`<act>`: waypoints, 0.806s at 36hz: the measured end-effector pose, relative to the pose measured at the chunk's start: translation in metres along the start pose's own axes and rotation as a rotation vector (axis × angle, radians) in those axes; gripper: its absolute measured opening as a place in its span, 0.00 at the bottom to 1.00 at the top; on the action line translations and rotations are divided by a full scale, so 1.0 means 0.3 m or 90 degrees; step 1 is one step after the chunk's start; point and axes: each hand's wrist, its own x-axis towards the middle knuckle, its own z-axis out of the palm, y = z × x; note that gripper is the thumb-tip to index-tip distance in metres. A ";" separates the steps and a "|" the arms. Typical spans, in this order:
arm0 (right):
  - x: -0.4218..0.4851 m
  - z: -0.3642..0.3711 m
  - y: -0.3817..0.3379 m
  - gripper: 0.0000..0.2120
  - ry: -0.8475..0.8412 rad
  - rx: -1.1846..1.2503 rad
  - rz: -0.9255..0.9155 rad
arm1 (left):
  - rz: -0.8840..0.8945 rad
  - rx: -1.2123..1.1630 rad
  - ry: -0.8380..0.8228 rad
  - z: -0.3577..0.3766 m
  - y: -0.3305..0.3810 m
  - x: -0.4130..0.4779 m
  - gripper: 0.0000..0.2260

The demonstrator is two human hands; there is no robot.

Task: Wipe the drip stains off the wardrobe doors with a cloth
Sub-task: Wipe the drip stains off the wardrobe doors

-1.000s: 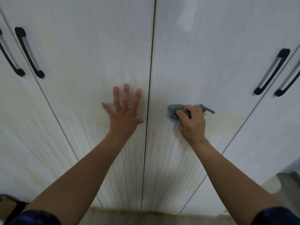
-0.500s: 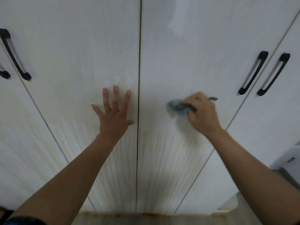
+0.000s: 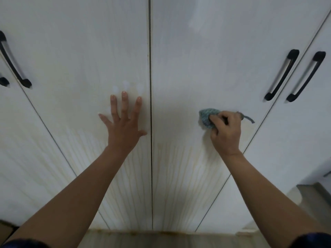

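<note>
Two white wardrobe doors meet at a dark vertical seam. The left door (image 3: 80,68) has my left hand (image 3: 123,126) pressed flat on it, fingers spread, just left of the seam. My right hand (image 3: 225,133) grips a bunched blue-grey cloth (image 3: 206,117) against the right door (image 3: 206,59). A thin end of the cloth trails out to the right of the hand. Yellowish drip stains (image 3: 175,179) run down the lower part of both doors, below my hands.
Black bar handles sit on the doors at far left (image 3: 14,65) and at right (image 3: 282,74), with another (image 3: 306,76) on the neighbouring door. A stained floor strip (image 3: 152,237) runs below the doors. A grey object (image 3: 315,194) stands low at the right.
My right hand and the cloth shifted right across the right door during the last second. My left hand stayed flat in the same spot. The camera view turned slightly.
</note>
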 end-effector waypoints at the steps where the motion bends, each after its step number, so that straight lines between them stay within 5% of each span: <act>1: -0.048 0.010 0.002 0.13 -0.019 0.000 -0.002 | -0.001 0.000 -0.001 -0.001 0.000 0.001 0.65; 4: -0.181 0.034 0.013 0.06 -0.075 0.013 -0.017 | -0.005 0.002 -0.006 -0.004 0.001 0.001 0.65; 13: -0.266 -0.023 0.017 0.17 -0.334 0.125 0.038 | 0.003 -0.012 -0.006 -0.007 -0.005 0.000 0.65; 21: 0.209 -0.216 0.080 0.16 0.030 0.070 0.087 | 0.004 -0.009 -0.009 -0.009 -0.003 -0.001 0.65; 29: 0.229 -0.137 0.153 0.12 0.072 -0.001 -0.017 | 0.002 -0.010 -0.009 -0.005 -0.005 0.001 0.65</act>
